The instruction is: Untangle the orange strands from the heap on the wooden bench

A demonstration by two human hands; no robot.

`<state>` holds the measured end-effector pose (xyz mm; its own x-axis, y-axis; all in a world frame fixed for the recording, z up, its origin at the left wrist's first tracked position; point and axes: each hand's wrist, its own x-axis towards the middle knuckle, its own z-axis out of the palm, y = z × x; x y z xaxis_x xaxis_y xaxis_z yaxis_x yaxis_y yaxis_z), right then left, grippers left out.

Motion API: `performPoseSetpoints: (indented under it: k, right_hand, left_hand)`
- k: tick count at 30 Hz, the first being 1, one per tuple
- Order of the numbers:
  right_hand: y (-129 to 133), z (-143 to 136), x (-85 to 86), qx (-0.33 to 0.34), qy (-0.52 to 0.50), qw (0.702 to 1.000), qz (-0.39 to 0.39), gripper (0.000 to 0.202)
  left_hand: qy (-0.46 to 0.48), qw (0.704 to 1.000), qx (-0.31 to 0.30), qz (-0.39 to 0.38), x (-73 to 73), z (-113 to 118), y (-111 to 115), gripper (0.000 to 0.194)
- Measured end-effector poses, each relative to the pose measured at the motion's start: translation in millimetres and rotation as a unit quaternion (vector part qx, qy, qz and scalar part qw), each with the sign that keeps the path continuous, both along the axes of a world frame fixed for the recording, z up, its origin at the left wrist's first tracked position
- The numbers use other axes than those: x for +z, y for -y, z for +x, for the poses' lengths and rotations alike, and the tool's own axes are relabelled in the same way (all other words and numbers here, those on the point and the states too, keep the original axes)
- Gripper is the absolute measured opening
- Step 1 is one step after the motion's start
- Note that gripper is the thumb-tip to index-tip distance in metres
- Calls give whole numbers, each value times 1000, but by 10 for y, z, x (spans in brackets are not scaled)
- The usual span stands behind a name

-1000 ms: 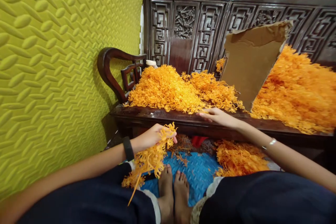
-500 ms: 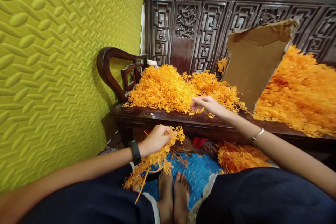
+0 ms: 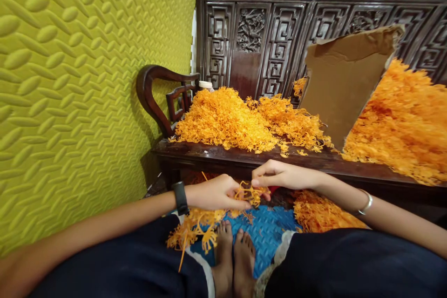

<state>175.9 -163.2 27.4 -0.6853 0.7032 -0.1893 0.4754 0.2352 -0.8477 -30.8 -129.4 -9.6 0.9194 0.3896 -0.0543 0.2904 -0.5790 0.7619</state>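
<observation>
Strands (image 3: 250, 192) of an orange bunch (image 3: 199, 219) spanned the small gap between our two hands, just in front of the tabletop (image 3: 230, 156) with its orange heap (image 3: 223, 123). Our left hand (image 3: 213, 192), back upward and thumb pointing right, gripped the bunch, the rest of which hung beneath it; our right hand (image 3: 279, 176) faced it, knuckles arched and fingers curled downward, pinching the far end.

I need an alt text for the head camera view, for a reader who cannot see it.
A person's left hand has branching orange strands in its grip, with the right hand at one end of them. Behind, orange piles lie on a dark wooden bench, a cardboard sheet between them.
</observation>
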Motion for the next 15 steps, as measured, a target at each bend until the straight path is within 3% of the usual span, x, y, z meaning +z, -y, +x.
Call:
performPoseSetpoints:
  k: [4, 9, 12, 15]
  right_hand:
    - [66, 105, -17, 52, 21, 998, -18, 32]
    - [79, 231, -87, 94, 49, 992, -61, 38]
    - [73, 398, -109, 95, 102, 988, -60, 37]
    - [82, 526, -107, 37, 108, 993, -26, 38]
  left_hand:
    - [-31, 997, -60, 33, 99, -38, 52, 42]
    - [-30, 992, -109, 55, 89, -55, 53, 41]
    - [-40, 993, -98, 57, 58, -96, 18, 40]
    - [-34, 996, -57, 67, 38, -127, -22, 39]
